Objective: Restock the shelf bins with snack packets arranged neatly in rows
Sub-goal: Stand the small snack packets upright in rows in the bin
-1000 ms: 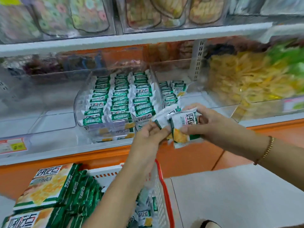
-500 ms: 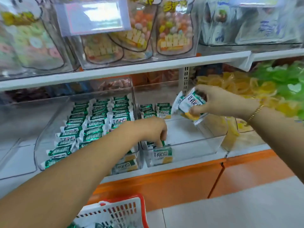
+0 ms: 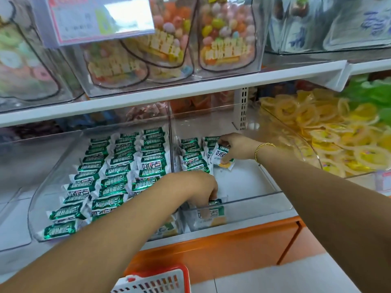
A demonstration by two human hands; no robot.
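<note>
Two clear shelf bins stand side by side. The left bin (image 3: 42,210) is filled with three neat rows of green-and-white snack packets (image 3: 118,172). The right bin (image 3: 264,199) holds two short rows of packets (image 3: 193,157) at the back left. My right hand (image 3: 239,148) grips a snack packet (image 3: 221,154) at the front end of the second row. My left hand (image 3: 196,188) reaches down into the right bin's front left corner, fingers curled on a packet (image 3: 213,214) standing against the front wall.
A red-and-white basket (image 3: 156,281) sits below at the bottom edge. A bin of yellow ring sweets (image 3: 330,140) lies to the right. Candy bags (image 3: 224,37) fill the upper shelf. An orange shelf base (image 3: 232,244) runs under the bins.
My right hand has carried its packet from above the right bin down to the back rows. My left hand stays at the front left corner. The camera moved closer.
</note>
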